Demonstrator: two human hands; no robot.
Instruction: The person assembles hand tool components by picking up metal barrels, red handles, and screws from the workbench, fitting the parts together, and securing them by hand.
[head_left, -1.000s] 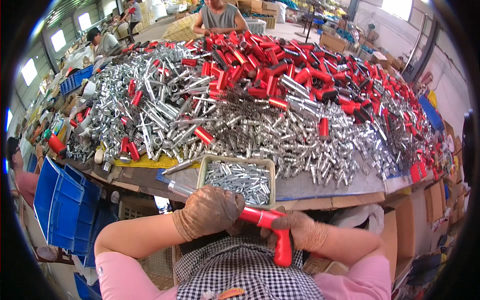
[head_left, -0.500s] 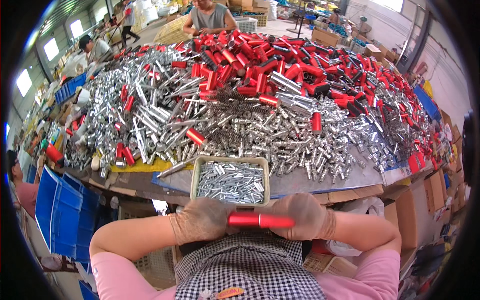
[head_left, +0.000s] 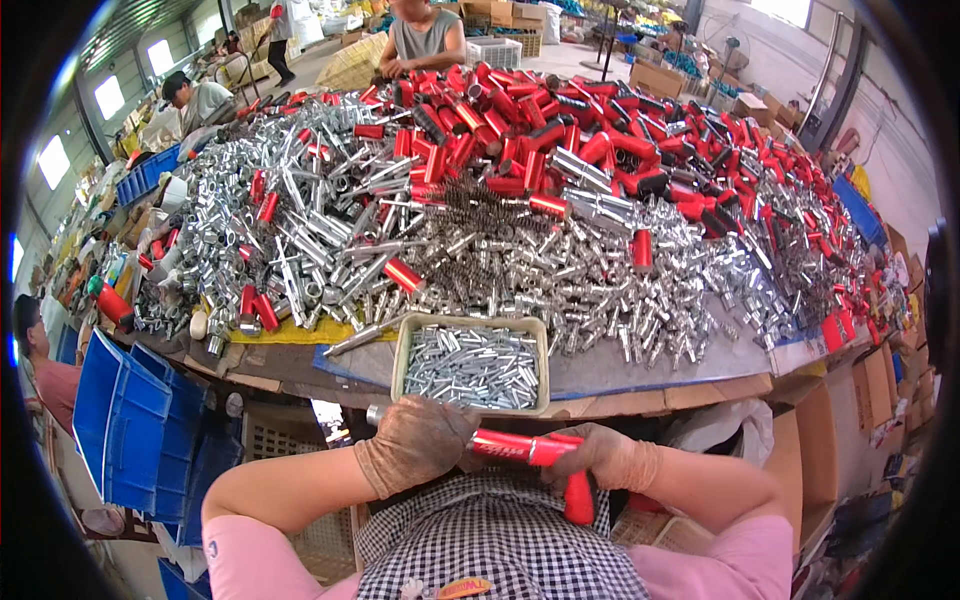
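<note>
Close in front of my apron, a red tool [head_left: 508, 446] with a tube-like body and a bent red end lies across between my gloved hands. My left hand [head_left: 425, 440] is wrapped round its left part, and a silver metal end pokes out beyond the fist. At the bend, my right hand [head_left: 603, 457] grips the tool, with the bent red end hanging below the fingers. Just beyond my hands stands a cream rectangular tub [head_left: 545, 365] of small silver metal pins [head_left: 470, 365].
A large heap of silver metal parts [head_left: 600, 280] covers the table, with red tool housings [head_left: 560, 130] piled behind. Blue bins [head_left: 130, 420] stand at the left, a cardboard box [head_left: 815, 440] at the right. A person in grey [head_left: 430, 45] is across the table.
The red tool has turned so its bent end now hangs down at the right and a silver end shows at the left. Both hands have dropped slightly and the view has shifted a little.
</note>
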